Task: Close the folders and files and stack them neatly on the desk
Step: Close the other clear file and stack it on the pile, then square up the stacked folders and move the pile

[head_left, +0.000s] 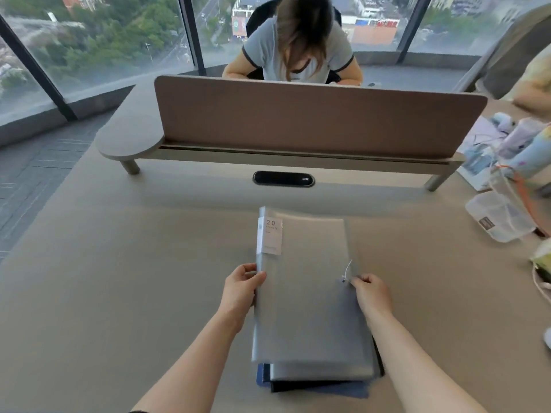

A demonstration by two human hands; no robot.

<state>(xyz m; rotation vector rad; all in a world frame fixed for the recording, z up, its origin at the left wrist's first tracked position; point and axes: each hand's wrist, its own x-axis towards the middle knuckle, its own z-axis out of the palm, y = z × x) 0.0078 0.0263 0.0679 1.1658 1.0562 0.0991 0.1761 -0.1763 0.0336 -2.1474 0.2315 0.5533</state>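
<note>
A closed grey translucent folder (pixel 304 293) with a white "20" label at its top left lies on top of a stack in the middle of the desk (pixel 119 278). Under it show another grey folder (pixel 322 372), a dark folder and a blue one (pixel 351 390), their edges sticking out at the near end. My left hand (pixel 241 286) grips the top folder's left spine edge. My right hand (pixel 371 292) pinches the folder's right edge beside a small button with a white string.
A brown divider screen (pixel 313 117) stands across the desk, with a person seated behind it. A black cable slot (pixel 283 178) lies in front of it. Clear plastic pouches (pixel 501 217), cables and pastel items crowd the right edge.
</note>
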